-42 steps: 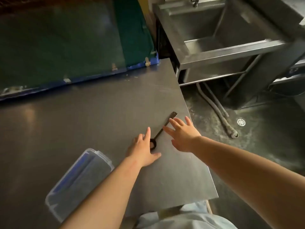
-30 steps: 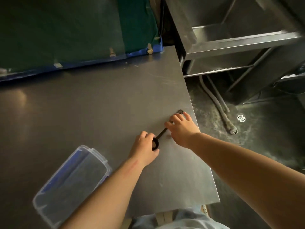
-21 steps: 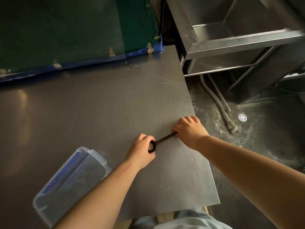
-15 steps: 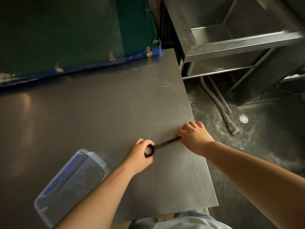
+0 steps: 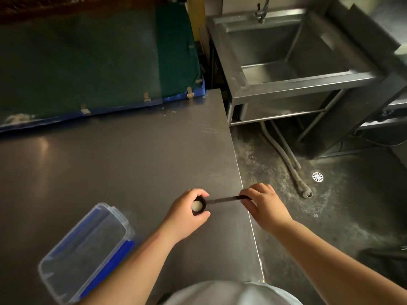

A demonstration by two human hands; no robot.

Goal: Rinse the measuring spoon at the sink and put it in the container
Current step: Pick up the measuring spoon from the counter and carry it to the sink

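Observation:
A black measuring spoon (image 5: 222, 200) is held level just above the right edge of the dark steel table (image 5: 123, 164). My left hand (image 5: 187, 214) curls around its round bowl, which shows a pale inside. My right hand (image 5: 267, 205) pinches the far end of the handle, out past the table edge. A clear plastic container (image 5: 88, 249) with blue clips lies on the table at the lower left, beside my left forearm. The steel sink (image 5: 293, 62) with a tap (image 5: 262, 9) stands at the upper right.
A green board with a blue rim (image 5: 94, 62) runs along the table's back. To the right of the table, the concrete floor holds two hoses (image 5: 290, 164) and a round drain (image 5: 317, 177). Steel shelving (image 5: 392, 111) stands right of the sink.
Both hands closed on the spoon and lifted it off the table, swinging it from diagonal to level and toward the table's right edge. The view has tilted up, showing more of the sink.

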